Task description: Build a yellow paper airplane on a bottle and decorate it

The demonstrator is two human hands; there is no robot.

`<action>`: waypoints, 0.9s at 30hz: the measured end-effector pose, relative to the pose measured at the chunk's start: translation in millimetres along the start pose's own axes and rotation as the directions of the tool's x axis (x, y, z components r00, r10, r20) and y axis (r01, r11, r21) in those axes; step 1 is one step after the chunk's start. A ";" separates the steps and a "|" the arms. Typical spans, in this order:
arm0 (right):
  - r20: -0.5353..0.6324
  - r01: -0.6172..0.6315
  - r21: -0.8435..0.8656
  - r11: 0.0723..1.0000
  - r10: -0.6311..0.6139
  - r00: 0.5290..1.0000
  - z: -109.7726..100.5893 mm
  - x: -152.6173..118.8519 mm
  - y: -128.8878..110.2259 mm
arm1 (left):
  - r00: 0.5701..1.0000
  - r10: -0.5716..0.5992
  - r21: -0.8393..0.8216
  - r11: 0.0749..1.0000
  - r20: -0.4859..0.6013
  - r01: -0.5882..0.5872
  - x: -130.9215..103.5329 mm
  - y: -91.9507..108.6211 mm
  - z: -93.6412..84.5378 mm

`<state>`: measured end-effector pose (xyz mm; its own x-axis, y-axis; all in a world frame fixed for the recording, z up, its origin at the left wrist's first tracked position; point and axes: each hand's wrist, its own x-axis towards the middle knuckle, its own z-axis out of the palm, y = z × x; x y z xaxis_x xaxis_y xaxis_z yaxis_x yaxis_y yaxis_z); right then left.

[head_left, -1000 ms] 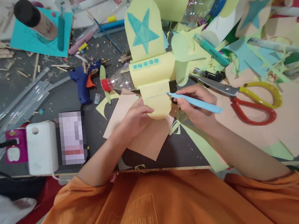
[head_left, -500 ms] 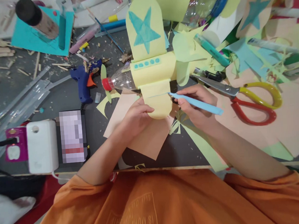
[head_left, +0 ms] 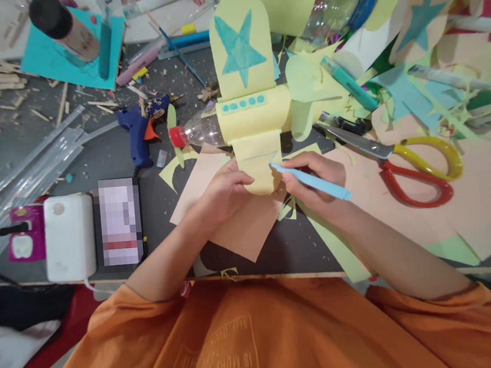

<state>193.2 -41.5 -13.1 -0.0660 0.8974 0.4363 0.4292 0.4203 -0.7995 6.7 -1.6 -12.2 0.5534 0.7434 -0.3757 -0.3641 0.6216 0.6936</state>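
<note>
A bottle airplane wrapped in yellow paper lies with its red cap to the left. Its upper wing carries a blue-green star, and a row of dots runs along the body. My left hand grips the left edge of the lower wing, thumb on top, other fingers partly hidden. In my right hand is a light blue marker, its tip at the right part of that wing. Thin blue lines meet at a sharp corner there.
Scissors with yellow and red handles lie right of my right hand. A blue glue gun, a white adapter and a phone-like blurred object are at the left. Brown paper lies under my hands; paper scraps and markers spread upper right.
My right hand has moved the marker tip down and slightly left. A short slanted line now runs down from the right end of the first line. My left hand keeps its hold.
</note>
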 end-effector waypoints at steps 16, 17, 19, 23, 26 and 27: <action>0.095 0.277 -0.111 0.954 -0.268 0.959 10.0 1.3 -5.2 | 0.993 0.036 0.062 0.998 -0.109 -0.029 0.3 0.1 -0.4; 0.096 0.277 -0.112 0.954 -0.267 0.959 11.1 0.5 -5.5 | 0.994 0.028 0.051 0.998 -0.108 -0.022 0.3 0.7 0.6; 0.096 0.272 -0.108 0.956 -0.262 0.960 13.2 -1.1 -6.4 | 0.996 0.005 0.017 1.000 -0.087 -0.004 0.4 1.6 2.2; 0.100 0.276 -0.105 0.956 -0.266 0.959 15.5 -2.8 -7.5 | 0.998 -0.018 -0.024 1.000 -0.065 0.016 0.6 2.4 4.2; 0.142 0.299 -0.111 0.948 -0.283 0.949 15.5 -2.0 -7.6 | 0.998 -0.023 -0.035 0.999 -0.056 0.021 0.8 3.2 5.2; 0.160 0.304 -0.113 0.946 -0.285 0.945 15.2 -1.7 -7.8 | 0.998 -0.020 -0.038 0.999 -0.054 0.018 0.8 3.6 5.4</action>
<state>176.3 -44.3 -14.0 -0.3288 0.7499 0.5741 0.4877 0.6554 -0.5768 9.9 -0.1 -6.7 0.5193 0.7428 -0.4225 -0.3822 0.6441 0.6627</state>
